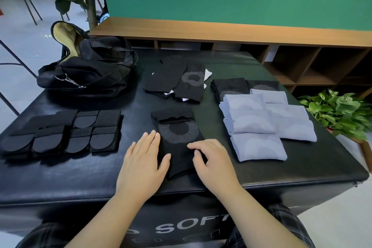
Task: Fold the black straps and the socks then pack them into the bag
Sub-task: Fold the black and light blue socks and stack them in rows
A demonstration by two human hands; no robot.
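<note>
Fingers of the left hand lie flat and together beside the black sock; right hand fingers curl onto it, mid-table. Step: sock folding. Next, likely fold it over, before the bag.

Head view looks steeply down, close over the table

White letters "SOFT" on front face of black padded table, cut off at right by forearm; smaller marks beneath too blurred to read.
</note>
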